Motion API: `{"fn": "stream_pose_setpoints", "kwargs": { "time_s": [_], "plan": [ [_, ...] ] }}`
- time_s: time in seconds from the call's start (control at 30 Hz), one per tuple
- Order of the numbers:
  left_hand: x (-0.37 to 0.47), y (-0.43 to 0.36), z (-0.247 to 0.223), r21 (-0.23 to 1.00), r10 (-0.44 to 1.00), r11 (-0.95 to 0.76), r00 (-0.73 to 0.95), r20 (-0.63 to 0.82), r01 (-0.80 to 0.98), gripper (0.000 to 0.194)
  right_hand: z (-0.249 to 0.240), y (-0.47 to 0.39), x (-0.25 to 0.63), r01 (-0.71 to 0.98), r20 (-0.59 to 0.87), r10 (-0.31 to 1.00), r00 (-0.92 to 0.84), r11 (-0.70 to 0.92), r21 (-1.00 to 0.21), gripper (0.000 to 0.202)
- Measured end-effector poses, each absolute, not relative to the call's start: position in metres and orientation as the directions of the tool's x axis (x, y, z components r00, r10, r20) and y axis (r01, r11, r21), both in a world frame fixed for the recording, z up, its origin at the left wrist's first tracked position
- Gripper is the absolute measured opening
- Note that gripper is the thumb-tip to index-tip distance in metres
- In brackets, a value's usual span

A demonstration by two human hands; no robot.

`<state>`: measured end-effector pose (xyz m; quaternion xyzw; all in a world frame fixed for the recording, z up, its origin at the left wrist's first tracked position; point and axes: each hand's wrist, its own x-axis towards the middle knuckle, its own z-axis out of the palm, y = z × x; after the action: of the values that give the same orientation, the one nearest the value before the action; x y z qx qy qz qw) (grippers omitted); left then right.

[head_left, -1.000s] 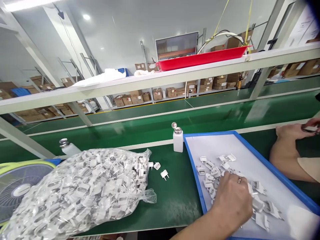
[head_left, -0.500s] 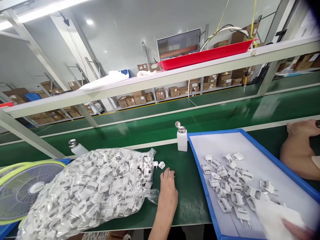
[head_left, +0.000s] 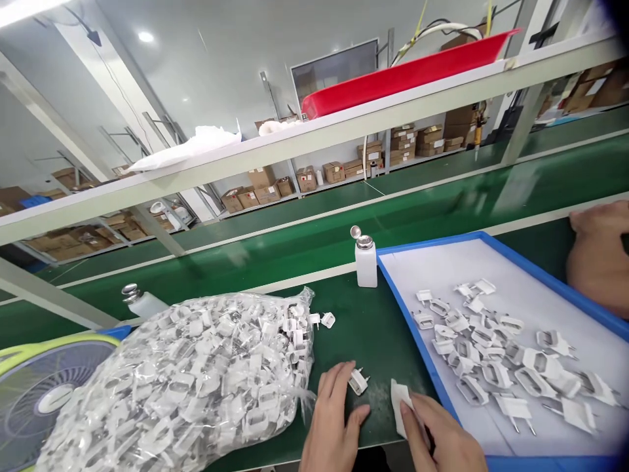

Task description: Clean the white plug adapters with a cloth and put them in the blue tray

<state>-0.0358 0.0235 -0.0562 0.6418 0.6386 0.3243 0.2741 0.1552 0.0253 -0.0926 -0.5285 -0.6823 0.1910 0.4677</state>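
At the table's front edge, my left hand (head_left: pixel 334 419) has its fingers curled against a white two-pin plug casing (head_left: pixel 358 381). Its thumb stands apart from the casing, whose near side the fingertips partly cover. To the right, my right hand (head_left: pixel 437 429) pinches a folded white wipe (head_left: pixel 400 406) between thumb and fingers, a little apart from the casing. A clear plastic bag (head_left: pixel 196 373) full of similar casings lies left of my hands. Two loose casings (head_left: pixel 327 320) rest by its mouth. On the right, a blue-rimmed tray (head_left: pixel 417 357) with a white lining bears several casings.
A white pump bottle (head_left: pixel 366 265) with its lid up stands beside the tray; another white bottle (head_left: pixel 145 303) leans behind the bag. A green-rimmed fan (head_left: pixel 54 393) is at the left. Another person's arm (head_left: pixel 599 262) rests at right. A shelf with a red tray (head_left: pixel 407 75) crosses above.
My left hand has come back towards me from the bag's mouth, and the casing now shows at its fingertips. My right hand has moved left with the wipe, from over the tray to beside it.
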Motion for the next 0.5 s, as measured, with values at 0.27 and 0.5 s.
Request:
{"fn": "stream_pose_setpoints", "kwargs": {
  "time_s": [0.27,0.5],
  "plan": [
    [-0.036,0.036,-0.053,0.758,0.994,-0.083,0.005,0.105,0.647,0.034,-0.094,0.039,0.132,0.572,0.631,0.715,-0.3,0.664,-0.481,0.047],
    [-0.042,0.041,-0.068,0.785,0.988,-0.134,0.021,0.152,0.605,0.048,-0.108,0.03,0.135,0.533,0.615,0.63,-0.474,0.761,-0.369,0.072]
  ]
}}
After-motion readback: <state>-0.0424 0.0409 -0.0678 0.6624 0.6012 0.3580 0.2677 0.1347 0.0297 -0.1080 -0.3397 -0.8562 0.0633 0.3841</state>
